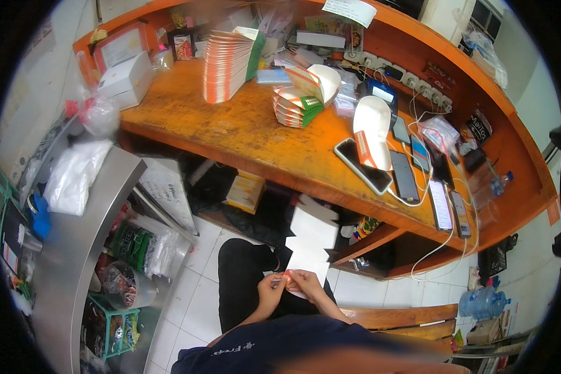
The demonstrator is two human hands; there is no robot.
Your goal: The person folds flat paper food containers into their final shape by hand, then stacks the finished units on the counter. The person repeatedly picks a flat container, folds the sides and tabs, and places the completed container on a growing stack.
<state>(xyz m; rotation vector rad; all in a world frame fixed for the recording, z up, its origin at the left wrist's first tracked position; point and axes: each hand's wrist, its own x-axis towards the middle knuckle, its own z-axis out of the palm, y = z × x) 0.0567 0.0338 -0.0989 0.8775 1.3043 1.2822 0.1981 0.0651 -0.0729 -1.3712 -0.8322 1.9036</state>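
Observation:
Over my lap, my left hand [272, 293] and my right hand [307, 285] meet, fingers closed in a pinch at the near end of a white cardboard box blank [311, 229]. A small orange-red patch shows between the fingertips. The blank stretches away from me past my knee, mostly flat, with notched edges. On the desk ahead stands a tall stack of nested orange, white and green paper food boxes [225, 70]. Right of it lies a smaller pile of such boxes [297, 107]. One more paper box [371, 118], white inside, rests near several phones.
The orange wooden desk [168, 118] curves around ahead. Phones [405, 177] with white charging cables lie at its right. A metal counter [75, 262] with shelves stands left. Below are a wooden bench [396, 316] and a blue water jug [482, 303].

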